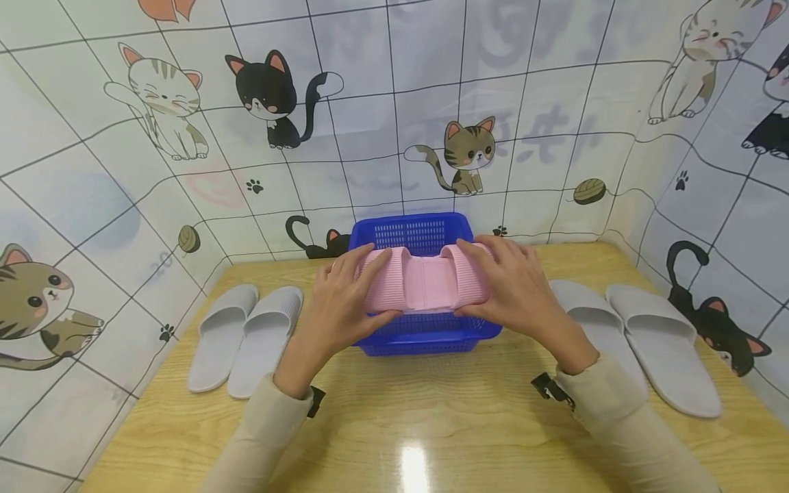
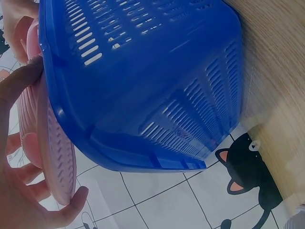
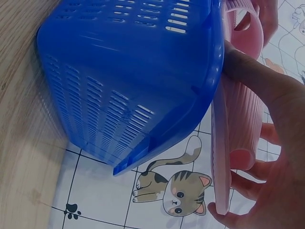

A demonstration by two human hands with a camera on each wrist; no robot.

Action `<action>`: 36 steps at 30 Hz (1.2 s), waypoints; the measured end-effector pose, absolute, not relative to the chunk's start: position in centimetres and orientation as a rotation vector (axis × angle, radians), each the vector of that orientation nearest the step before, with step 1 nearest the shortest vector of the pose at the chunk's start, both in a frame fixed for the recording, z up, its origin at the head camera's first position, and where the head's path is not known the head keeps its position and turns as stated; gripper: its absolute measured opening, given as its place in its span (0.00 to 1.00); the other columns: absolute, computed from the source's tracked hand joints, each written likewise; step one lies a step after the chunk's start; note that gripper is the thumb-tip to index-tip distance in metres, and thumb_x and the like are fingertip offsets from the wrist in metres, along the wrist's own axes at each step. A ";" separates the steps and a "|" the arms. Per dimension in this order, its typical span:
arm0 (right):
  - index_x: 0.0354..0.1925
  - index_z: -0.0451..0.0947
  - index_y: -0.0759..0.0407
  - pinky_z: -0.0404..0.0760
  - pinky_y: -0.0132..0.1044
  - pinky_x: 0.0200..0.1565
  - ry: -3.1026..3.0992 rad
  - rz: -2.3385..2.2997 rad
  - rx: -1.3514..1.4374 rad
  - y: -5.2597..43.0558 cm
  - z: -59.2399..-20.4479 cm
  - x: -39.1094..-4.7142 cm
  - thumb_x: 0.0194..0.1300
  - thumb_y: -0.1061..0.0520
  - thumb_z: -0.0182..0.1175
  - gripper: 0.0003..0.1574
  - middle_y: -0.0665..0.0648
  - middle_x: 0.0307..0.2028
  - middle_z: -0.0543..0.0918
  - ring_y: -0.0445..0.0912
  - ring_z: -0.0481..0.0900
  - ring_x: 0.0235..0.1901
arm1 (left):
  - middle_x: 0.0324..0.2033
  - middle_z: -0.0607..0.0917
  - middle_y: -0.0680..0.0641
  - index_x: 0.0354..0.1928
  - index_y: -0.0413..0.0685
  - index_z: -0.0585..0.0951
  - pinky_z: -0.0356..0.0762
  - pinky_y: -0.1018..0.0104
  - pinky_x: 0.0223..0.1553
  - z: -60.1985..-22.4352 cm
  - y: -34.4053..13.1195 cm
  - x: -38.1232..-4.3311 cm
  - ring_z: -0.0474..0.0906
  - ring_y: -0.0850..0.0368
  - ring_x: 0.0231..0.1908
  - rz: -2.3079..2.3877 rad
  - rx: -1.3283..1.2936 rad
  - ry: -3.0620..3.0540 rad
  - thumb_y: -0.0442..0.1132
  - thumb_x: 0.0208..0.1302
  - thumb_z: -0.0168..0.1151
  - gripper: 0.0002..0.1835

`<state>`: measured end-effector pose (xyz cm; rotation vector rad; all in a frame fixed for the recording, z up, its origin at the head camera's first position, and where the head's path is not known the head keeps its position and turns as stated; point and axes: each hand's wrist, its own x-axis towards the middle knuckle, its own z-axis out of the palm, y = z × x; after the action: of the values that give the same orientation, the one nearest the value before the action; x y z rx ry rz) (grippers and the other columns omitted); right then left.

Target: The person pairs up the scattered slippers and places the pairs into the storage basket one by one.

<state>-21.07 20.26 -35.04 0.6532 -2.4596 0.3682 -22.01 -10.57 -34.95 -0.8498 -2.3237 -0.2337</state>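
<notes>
Pink slippers (image 1: 424, 282) with ribbed straps lie across the top of a blue plastic basket (image 1: 425, 340) in the head view. Their two strap openings face each other over a flat pink middle; how the soles overlap there I cannot tell. My left hand (image 1: 342, 296) grips the left end, thumb at the near edge and fingers over the strap. On the opposite end my right hand (image 1: 513, 286) grips in the same way. Both wrist views show the slippers edge-on beside the basket rim, with a patterned sole (image 2: 61, 152) visible in the left one.
White slippers stand on the wooden table (image 1: 382, 424) at both sides: one pair (image 1: 212, 346) left of the basket, another pair (image 1: 668, 356) on the right, partly behind my right forearm. A cat-printed wall covering (image 1: 370, 157) rises directly behind the basket.
</notes>
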 end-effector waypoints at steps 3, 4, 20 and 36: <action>0.73 0.69 0.50 0.69 0.66 0.61 -2.454 0.363 0.653 20.3 -35.0 -21.1 0.33 0.30 0.85 0.71 0.64 0.65 0.75 0.62 0.72 0.64 | 0.68 0.75 0.42 0.74 0.59 0.69 0.76 0.45 0.51 -35.0 -10.5 -22.0 0.72 0.44 0.66 -0.229 -0.847 -2.330 0.67 0.45 0.80 0.54; 0.73 0.69 0.50 0.69 0.66 0.61 -2.453 0.364 0.653 20.3 -35.0 -21.1 0.33 0.30 0.85 0.71 0.64 0.65 0.75 0.62 0.72 0.64 | 0.68 0.75 0.42 0.74 0.59 0.69 0.75 0.45 0.51 -35.0 -10.5 -22.0 0.72 0.44 0.66 -0.230 -0.846 -2.333 0.67 0.45 0.80 0.53; 0.73 0.69 0.49 0.69 0.65 0.60 -2.450 0.370 0.651 20.2 -35.1 -21.1 0.33 0.30 0.85 0.71 0.64 0.64 0.76 0.63 0.72 0.64 | 0.68 0.75 0.41 0.73 0.59 0.69 0.76 0.45 0.50 -35.1 -10.5 -21.9 0.72 0.43 0.66 -0.237 -0.846 -2.332 0.65 0.43 0.81 0.54; 0.73 0.69 0.49 0.70 0.66 0.60 -2.451 0.367 0.648 20.2 -35.1 -21.0 0.33 0.29 0.85 0.72 0.63 0.65 0.75 0.62 0.72 0.65 | 0.68 0.75 0.41 0.73 0.58 0.70 0.76 0.44 0.52 -35.1 -10.3 -21.9 0.72 0.43 0.66 -0.245 -0.844 -2.323 0.64 0.43 0.82 0.54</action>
<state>-21.02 20.22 -35.10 0.6482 -2.4508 0.3669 -21.95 -10.30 -35.14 -0.8440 -2.3233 -0.2448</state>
